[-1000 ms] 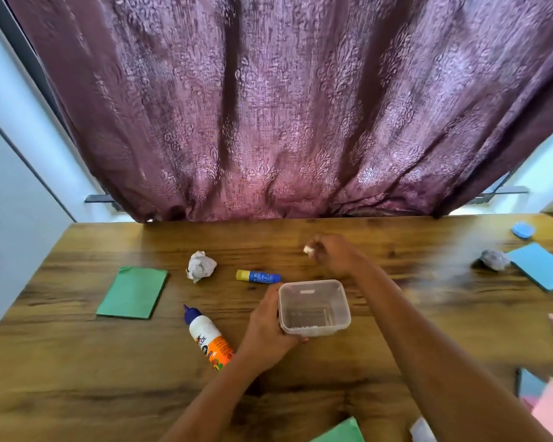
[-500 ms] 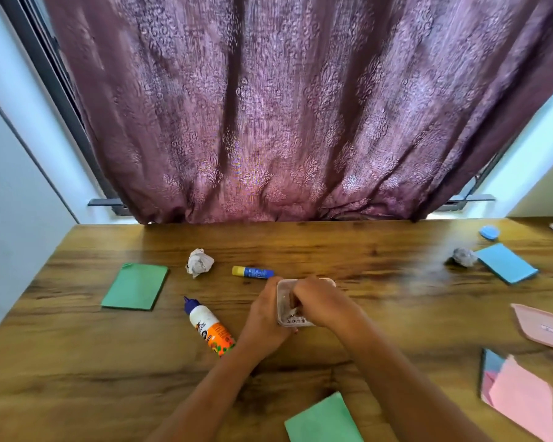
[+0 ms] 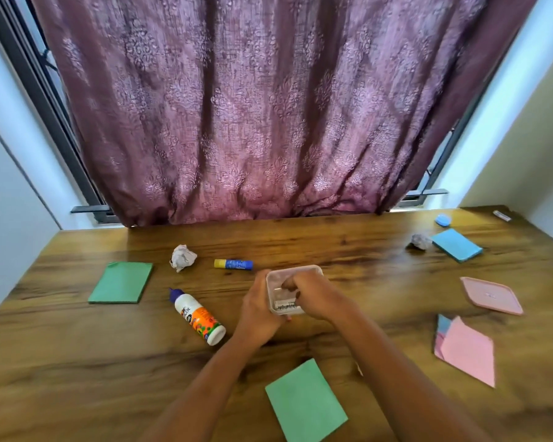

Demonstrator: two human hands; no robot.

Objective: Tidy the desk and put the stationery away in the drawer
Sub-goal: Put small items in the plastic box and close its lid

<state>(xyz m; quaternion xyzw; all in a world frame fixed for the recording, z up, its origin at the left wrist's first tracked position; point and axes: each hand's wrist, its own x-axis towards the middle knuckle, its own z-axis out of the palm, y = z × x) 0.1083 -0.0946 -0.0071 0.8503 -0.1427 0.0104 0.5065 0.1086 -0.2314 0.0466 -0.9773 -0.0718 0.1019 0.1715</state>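
Observation:
A small clear plastic box point(image 3: 300, 270) stands at the middle of the wooden desk point(image 3: 77, 362). My left hand point(image 3: 257, 309) grips its left side. The curled fingers of my right hand point(image 3: 316, 298) reach down inside it. A small white piece with dark print point(image 3: 284, 306) shows at the box's near wall under those fingers; I cannot tell whether they pinch it. Left of the box lie a white and orange glue bottle point(image 3: 198, 315) and a blue glue stick point(image 3: 233, 264).
A crumpled white paper point(image 3: 182, 257) and a green pad point(image 3: 121, 282) lie at the left, a green sheet point(image 3: 305, 400) near me. At the right are a pink lid point(image 3: 490, 295), pink paper point(image 3: 466, 350), a blue pad point(image 3: 457, 244), a grey paper ball point(image 3: 420, 241) and a blue eraser point(image 3: 442, 220). A curtain hangs behind.
My right hand came back from beyond the box with a small white piece and went down into the box. My left hand kept hold of the box. The view tilted right.

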